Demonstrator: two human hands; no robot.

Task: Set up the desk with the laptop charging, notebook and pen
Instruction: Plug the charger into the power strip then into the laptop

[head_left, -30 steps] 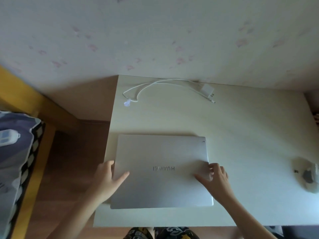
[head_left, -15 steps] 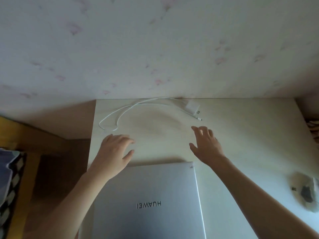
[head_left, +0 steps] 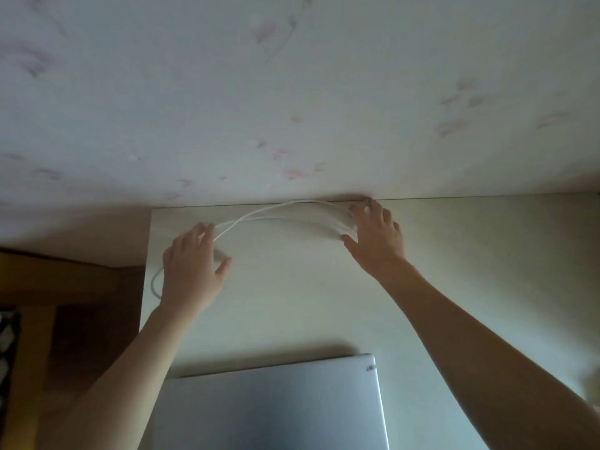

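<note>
**While the laptop waits shut, both hands out at the charger cable**

With the lid down and nothing plugged in, laptop (head_left: 272,401) lying flat at the near edge of the desk (head_left: 487,271), clear of the reach. Probably parked there so the far strip of desk stays free for sorting the cable.

Left hand (head_left: 191,271) spread, palm down, over the left end of the white cable (head_left: 269,212); fingers loosely open, one strand passing at the fingertips, a loop showing past the wrist toward the left desk edge. Contact likely, closed grip not evident. Cannot tell whether the strand is pinched.

Right hand (head_left: 376,238) at the far edge against the wall (head_left: 292,92), fingers curled over the right end of the cable. Whatever sits at that end hidden under the palm; grasped or merely covered, cannot tell.

Cable arching between the two hands in two strands, close to the wall.

Judgement: step in hand is gathering the charger, one hand per end, presumably to keep the lead from tangling or dragging. Charging not yet begun. No notebook or pen in view. Risk: loop at left slipping off the desk edge.
</note>
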